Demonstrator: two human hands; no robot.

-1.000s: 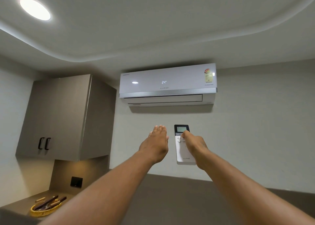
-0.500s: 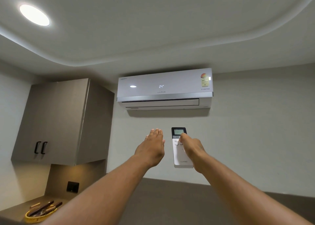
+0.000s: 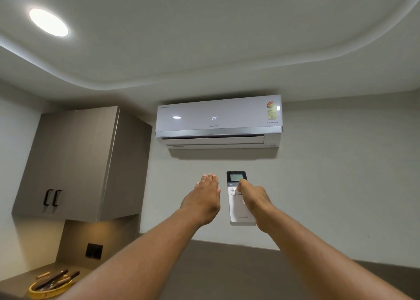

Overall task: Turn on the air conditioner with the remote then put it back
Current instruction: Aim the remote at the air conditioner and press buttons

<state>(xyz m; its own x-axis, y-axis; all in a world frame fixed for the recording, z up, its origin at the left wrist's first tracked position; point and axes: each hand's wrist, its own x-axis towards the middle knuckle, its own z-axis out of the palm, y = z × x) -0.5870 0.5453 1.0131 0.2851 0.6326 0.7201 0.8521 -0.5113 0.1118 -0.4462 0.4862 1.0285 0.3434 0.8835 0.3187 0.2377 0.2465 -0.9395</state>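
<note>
- At the far left, low in the view, a yellow woven basket with dark sticks in it sits on the counter.
- Above it a grey wall cabinet with two black handles hangs in the corner, and a round ceiling light shines above.
- The left hand is raised in front of the wall, flat and released, fingers straight and close together, and it grasps nothing.
- The Lloyd air conditioner is mounted high on the wall; its front shows "24°".
- Just right of the left hand, the white remote is held upright below the air conditioner, with its dark screen at the top.
- The right hand grasps the remote from its right side, and the thumb lies on the buttons under the screen.
</note>
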